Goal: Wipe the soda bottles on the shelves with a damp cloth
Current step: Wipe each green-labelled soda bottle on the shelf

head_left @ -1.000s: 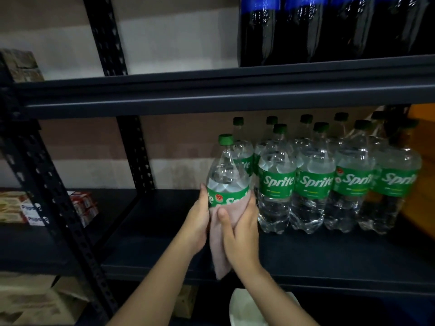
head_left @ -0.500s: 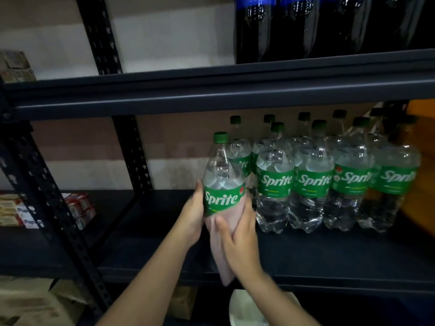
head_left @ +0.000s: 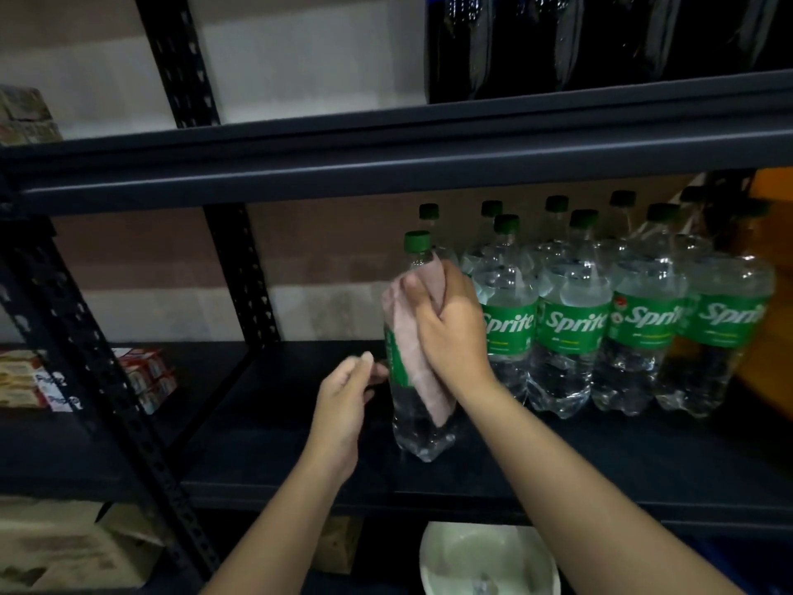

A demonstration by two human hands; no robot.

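A clear Sprite bottle (head_left: 418, 427) with a green cap stands at the front of the dark middle shelf (head_left: 558, 478), left of the others. My right hand (head_left: 450, 332) grips a pink cloth (head_left: 412, 337) wrapped round the bottle's shoulder and label. My left hand (head_left: 343, 397) is just left of the bottle at label height, fingers loosely curled, its fingertips near or at the bottle's side. Several more Sprite bottles (head_left: 570, 332) stand in two rows to the right.
Dark cola bottles (head_left: 536, 40) line the upper shelf (head_left: 386, 165). Black perforated uprights (head_left: 240, 268) frame the bay. Small red and white boxes (head_left: 146, 375) sit on the left shelf. A white bowl (head_left: 485, 560) and cardboard boxes (head_left: 68, 547) lie below.
My right hand has slid the cloth up from the bottle's lower body to its shoulder. My left hand has let go of the bottle and drawn slightly back to the left.
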